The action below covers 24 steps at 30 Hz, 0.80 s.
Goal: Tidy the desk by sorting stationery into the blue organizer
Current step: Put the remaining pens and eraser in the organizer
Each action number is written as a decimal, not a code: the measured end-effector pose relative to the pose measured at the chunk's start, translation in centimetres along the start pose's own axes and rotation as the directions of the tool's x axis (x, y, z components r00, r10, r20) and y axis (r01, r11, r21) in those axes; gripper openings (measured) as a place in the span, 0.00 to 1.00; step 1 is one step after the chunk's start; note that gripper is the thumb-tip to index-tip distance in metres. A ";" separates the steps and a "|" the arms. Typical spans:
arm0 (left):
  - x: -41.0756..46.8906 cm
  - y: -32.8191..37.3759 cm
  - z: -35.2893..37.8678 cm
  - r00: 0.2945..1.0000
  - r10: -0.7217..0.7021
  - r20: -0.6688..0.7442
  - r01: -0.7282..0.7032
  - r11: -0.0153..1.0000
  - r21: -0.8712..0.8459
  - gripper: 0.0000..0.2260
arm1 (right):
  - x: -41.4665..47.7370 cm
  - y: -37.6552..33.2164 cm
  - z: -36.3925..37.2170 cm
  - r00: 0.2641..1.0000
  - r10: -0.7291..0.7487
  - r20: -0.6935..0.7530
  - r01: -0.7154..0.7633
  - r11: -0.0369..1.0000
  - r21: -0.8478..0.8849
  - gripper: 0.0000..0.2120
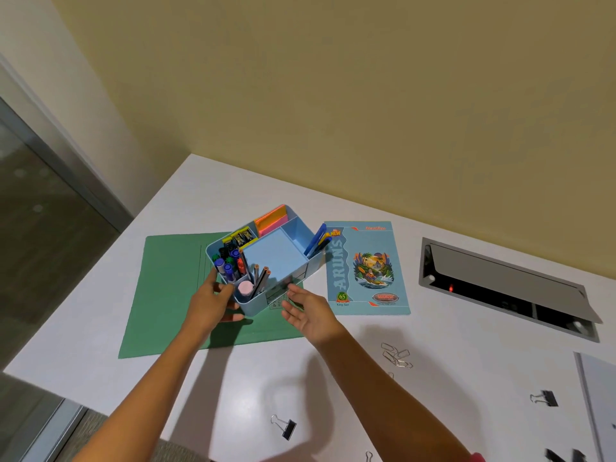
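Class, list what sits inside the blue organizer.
Markers, pencils, a pink eraser, sticky notes, black clips, blue pens; the middle compartment looks empty. Walls hide their lower ends.

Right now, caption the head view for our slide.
Left hand grips the blue organizer over a green folder; right hand open beside it.

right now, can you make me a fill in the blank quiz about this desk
Under the blue organizer lies a ____ folder. One hand grips the organizer's near corner: the ____ one. The sticky notes in its far compartment are orange and ____.
Missing words: green, left, pink.
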State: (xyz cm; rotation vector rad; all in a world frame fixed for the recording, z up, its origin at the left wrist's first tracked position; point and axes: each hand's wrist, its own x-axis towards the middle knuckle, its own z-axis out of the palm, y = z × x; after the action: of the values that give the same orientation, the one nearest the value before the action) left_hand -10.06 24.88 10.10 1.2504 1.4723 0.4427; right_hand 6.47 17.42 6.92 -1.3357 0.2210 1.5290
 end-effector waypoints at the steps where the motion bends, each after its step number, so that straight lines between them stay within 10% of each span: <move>1: 0.3 0.0 -0.3 1.000 -0.005 0.016 0.005 1.000 0.008 0.21 | 0.0 0.1 0.1 1.000 0.022 0.003 -0.022 0.999 0.033 0.14; 24: -0.3 -1.7 0.5 0.999 -0.026 -0.045 0.019 0.989 -0.149 0.20 | -2.1 3.0 -2.4 0.993 0.097 0.061 -0.109 0.960 0.259 0.13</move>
State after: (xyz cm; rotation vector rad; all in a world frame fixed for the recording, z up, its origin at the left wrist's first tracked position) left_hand -10.41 23.80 8.70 1.1104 1.4641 0.5599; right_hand 5.32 13.28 6.33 -1.0905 0.4532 1.5560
